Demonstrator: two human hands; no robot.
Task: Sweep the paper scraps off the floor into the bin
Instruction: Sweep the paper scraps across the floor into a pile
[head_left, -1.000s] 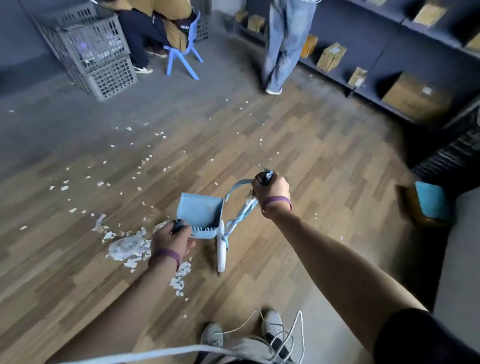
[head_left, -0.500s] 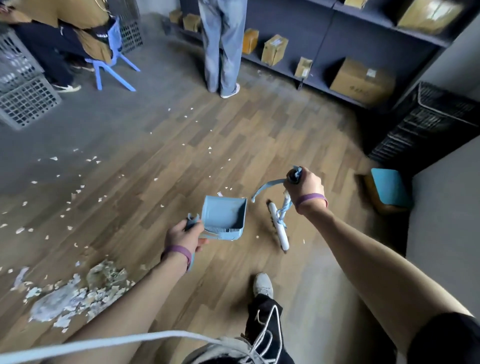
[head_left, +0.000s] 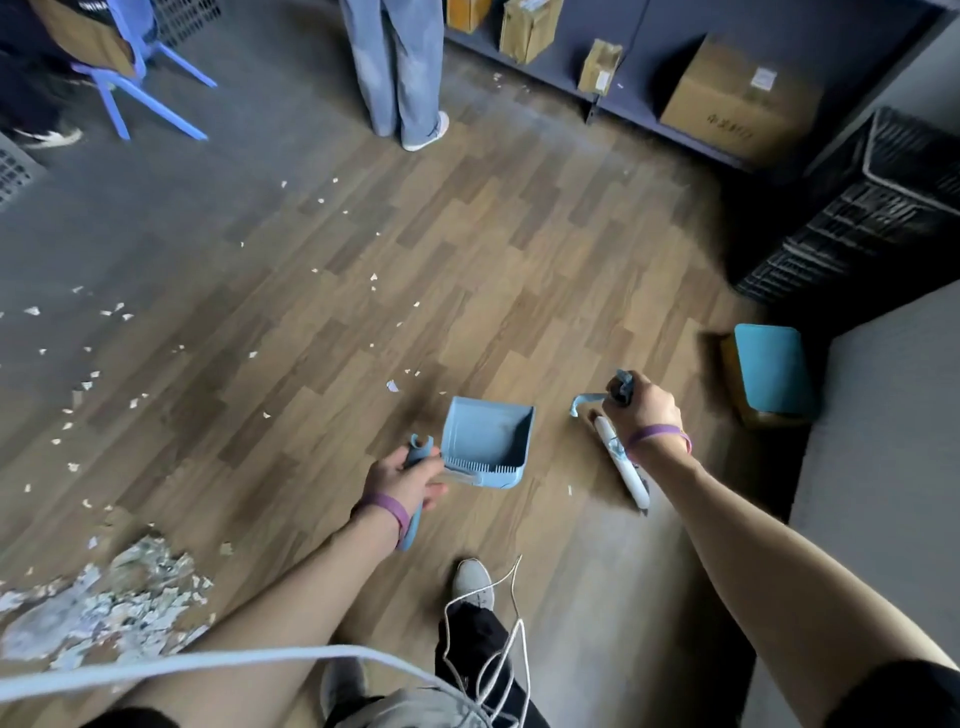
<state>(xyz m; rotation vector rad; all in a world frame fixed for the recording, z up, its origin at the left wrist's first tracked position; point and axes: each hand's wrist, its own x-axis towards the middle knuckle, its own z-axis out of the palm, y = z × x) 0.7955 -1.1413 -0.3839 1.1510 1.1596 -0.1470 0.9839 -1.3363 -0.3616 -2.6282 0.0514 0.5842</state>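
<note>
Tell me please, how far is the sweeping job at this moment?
Done: many scraps are gathered into a pile at lower left. In hand: the left hand holds the dustpan, which looks empty; the right hand holds the broom. Left: the pile lies on the floor, loose scraps lie scattered beyond it, all to be scooped and binned.

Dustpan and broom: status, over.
Left hand grips dustpan, right hand grips broom. Pan looks empty; scrap pile on floor to the left. Blue stool right of broom, apart.

open floor ahead, black crate right
</note>
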